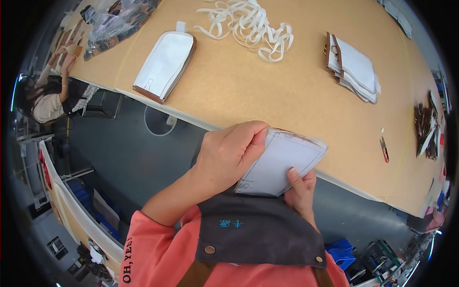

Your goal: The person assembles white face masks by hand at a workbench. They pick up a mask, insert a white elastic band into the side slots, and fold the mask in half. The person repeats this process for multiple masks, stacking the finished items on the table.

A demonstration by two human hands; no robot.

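Observation:
In front of my body, over the table's near edge, I hold a white flat panel [282, 160] with drawn lines and a brown strip along its far edge. My left hand [234, 148] is closed on its upper left part, thumb and fingers pinched at the edge. At the lower right, my right hand [301, 189] grips the panel with the thumb on top; the other fingers are partly hidden beneath it. A stack of similar white panels with brown edges [165, 62] lies at the far left, and another stack [356, 69] at the far right.
A tangle of white tape [258, 28] lies at the table's [229, 91] far middle. Small red-handled snips [384, 149] and dark brown strips [425, 129] are to the right. A plastic bag [114, 24] sits far left, near a co-worker [48, 105]. A round bin [160, 122] stands on the floor.

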